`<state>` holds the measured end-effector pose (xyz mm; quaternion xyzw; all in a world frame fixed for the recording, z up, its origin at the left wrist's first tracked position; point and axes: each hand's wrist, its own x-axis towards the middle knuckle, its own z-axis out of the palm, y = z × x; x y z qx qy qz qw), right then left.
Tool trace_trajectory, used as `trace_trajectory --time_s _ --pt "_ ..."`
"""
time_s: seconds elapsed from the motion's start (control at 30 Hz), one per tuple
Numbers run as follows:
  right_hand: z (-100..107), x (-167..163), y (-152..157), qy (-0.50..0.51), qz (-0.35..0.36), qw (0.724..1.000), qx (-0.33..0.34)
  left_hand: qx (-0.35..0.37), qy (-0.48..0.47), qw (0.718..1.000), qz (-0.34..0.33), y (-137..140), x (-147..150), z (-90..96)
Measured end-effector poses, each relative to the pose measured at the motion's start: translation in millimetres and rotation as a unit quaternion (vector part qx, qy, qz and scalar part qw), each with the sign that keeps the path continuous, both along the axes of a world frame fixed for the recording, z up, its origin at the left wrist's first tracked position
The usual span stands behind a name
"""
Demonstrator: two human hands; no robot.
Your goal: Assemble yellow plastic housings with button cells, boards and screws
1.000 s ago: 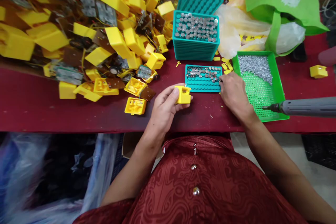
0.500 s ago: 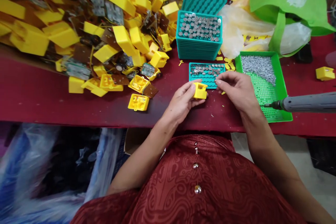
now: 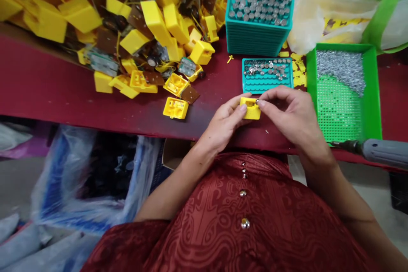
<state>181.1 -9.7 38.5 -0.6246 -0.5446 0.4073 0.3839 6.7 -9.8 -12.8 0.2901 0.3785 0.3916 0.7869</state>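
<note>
My left hand (image 3: 223,125) grips a small yellow plastic housing (image 3: 252,113) between thumb and fingers, its recessed side facing up. At the housing's upper right corner, my right hand (image 3: 293,114) pinches a small shiny metal piece (image 3: 258,101) between thumb and forefinger. Most of that piece is hidden by the fingertips, so its exact kind cannot be made out. Just beyond both hands lies a teal tray (image 3: 267,88) with rows of small round metal parts. Two opened yellow housings with parts inside, one of them (image 3: 175,108) nearer, lie left of my left hand.
A large pile of yellow housings (image 3: 162,21) with wires and circuit boards fills the left. Stacked teal trays (image 3: 259,41) stand behind. On the right are a green tray (image 3: 376,102) of screws, a grey electric screwdriver (image 3: 385,151) and a plastic bag (image 3: 309,21).
My right hand has brought the small metal piece from over the teal tray to the housing. The housing has been turned in my left hand. The view has shifted.
</note>
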Motion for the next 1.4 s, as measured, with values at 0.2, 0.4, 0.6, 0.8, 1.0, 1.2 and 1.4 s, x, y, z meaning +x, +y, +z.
trace_trajectory --time_s 0.2,0.4,0.6,0.8,1.0,1.2,1.4 --pt "-3 -18 -4 -0.128 0.027 0.991 0.029 0.083 0.075 0.994 0.02 -15 1 -3.6" --pt "-4 -20 -3 -0.191 0.013 0.981 -0.003 0.163 0.188 0.968 0.029 -18 -1 -5.2" --pt "-7 -7 -5 0.008 -0.037 0.999 -0.034 0.069 0.094 0.993 0.027 -11 1 -5.0" --pt "-11 10 -6 0.176 -0.032 0.982 -0.066 0.025 0.045 0.998 0.035 -2 1 -3.4" --pt "-15 8 -4 0.205 -0.041 0.975 -0.08 0.042 0.044 0.997 0.037 3 5 -4.9" --pt "-13 -2 2 0.101 -0.006 0.994 -0.035 0.107 0.102 0.989 0.018 1 7 -6.3" --pt "-10 -11 6 -0.089 -0.007 0.996 -0.017 0.181 0.208 0.961 0.03 -4 7 -2.4"
